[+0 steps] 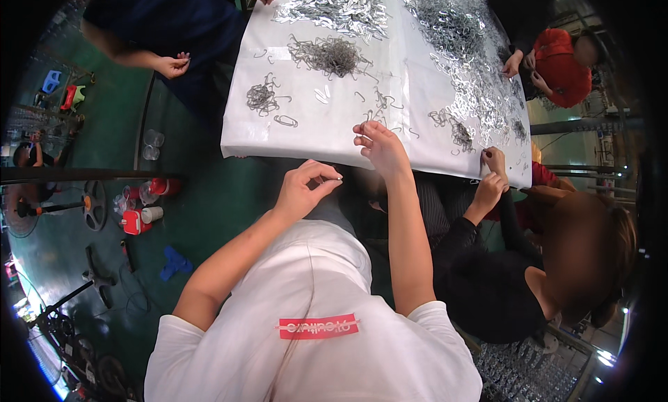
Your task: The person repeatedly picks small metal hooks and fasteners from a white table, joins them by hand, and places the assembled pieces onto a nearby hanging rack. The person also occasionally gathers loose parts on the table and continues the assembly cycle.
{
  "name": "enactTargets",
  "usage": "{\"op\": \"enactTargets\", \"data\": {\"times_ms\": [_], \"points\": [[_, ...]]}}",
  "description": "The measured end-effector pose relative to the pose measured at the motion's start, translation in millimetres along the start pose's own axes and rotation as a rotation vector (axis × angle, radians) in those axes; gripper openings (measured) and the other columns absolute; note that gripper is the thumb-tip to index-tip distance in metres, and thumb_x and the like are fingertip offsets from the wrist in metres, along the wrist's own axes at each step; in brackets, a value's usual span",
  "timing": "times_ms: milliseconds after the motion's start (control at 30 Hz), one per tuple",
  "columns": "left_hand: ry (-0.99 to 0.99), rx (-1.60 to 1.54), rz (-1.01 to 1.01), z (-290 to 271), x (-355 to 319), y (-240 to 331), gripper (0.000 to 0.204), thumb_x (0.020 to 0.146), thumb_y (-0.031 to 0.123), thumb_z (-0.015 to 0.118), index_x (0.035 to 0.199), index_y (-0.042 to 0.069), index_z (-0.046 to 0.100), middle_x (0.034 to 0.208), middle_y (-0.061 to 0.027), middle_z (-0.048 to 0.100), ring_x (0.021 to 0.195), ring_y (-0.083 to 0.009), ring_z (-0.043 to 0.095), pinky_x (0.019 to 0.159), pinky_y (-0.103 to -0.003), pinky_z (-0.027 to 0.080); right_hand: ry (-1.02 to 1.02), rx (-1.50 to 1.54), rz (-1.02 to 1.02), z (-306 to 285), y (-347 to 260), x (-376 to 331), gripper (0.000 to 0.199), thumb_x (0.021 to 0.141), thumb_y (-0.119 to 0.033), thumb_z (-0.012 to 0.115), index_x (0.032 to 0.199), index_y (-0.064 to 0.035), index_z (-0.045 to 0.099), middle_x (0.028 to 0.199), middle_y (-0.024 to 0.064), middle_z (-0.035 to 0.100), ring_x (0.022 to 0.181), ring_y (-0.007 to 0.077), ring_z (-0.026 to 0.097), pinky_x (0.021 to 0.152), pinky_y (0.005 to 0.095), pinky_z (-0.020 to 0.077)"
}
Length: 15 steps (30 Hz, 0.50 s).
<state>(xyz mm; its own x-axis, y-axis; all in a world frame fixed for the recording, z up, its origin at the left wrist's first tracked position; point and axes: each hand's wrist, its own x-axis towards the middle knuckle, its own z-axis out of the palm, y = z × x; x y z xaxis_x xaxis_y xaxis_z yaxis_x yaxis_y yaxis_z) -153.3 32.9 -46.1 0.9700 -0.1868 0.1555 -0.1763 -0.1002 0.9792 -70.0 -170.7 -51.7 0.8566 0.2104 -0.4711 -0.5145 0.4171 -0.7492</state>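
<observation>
My left hand (308,190) is closed in a pinch in front of the table's near edge. A small shiny metal piece (339,177) shows at its fingertips; the rest of it is hidden. Over the near edge of the white-covered table (313,146), my right hand (380,146) has its fingers curled together. Bent wire hooks (381,99) lie loose by its fingertips, but what it grips, if anything, is too small to make out. Farther up sits a tangled pile of wire hooks (337,56). To its left are a smaller heap (261,97) and a few single pieces.
Flat shiny metal pieces (341,11) are heaped at the far side. Another long spread of metal parts (473,75) covers the table's right. A co-worker's hands (492,172) work close on my right; another person's hand (174,65) is at the left. A fan (87,204) stands leftward.
</observation>
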Motion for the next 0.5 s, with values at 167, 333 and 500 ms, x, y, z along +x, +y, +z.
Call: {"op": "enactTargets", "data": {"times_ms": [167, 333, 500], "points": [[0.005, 0.012, 0.031, -1, -2, 1, 0.013, 0.077, 0.000, 0.072, 0.088, 0.004, 0.069, 0.086, -0.0044, 0.068, 0.071, -0.0129, 0.058, 0.068, -0.025, 0.048, 0.064, -0.142, -0.051, 19, 13, -39, 0.004, 0.092, -0.013, 0.060, 0.091, -0.0093, 0.061, 0.085, -0.0021, 0.059, 0.077, 0.0076, 0.052, 0.066, 0.0212, 0.0394], [0.019, 0.044, 0.032, -1, 0, 4, 0.012, 0.078, 0.001, 0.072, 0.089, 0.004, 0.069, 0.086, -0.0039, 0.068, 0.070, -0.0127, 0.057, 0.066, -0.025, 0.047, 0.059, -0.050, -0.128, 31, 23, -68, 0.007, 0.087, -0.011, 0.068, 0.091, -0.0067, 0.065, 0.078, -0.0027, 0.060, 0.068, 0.0045, 0.051, 0.061, 0.0190, 0.0387], [0.011, 0.040, 0.010, 3, 0, 8, 0.016, 0.078, -0.001, 0.069, 0.093, 0.005, 0.069, 0.087, -0.0044, 0.068, 0.071, -0.0134, 0.059, 0.066, -0.025, 0.048, 0.160, -0.117, -0.215, 38, 38, -93, 0.007, 0.087, -0.009, 0.068, 0.091, -0.0051, 0.064, 0.081, -0.0031, 0.060, 0.071, 0.0034, 0.050, 0.063, 0.0179, 0.0371]]}}
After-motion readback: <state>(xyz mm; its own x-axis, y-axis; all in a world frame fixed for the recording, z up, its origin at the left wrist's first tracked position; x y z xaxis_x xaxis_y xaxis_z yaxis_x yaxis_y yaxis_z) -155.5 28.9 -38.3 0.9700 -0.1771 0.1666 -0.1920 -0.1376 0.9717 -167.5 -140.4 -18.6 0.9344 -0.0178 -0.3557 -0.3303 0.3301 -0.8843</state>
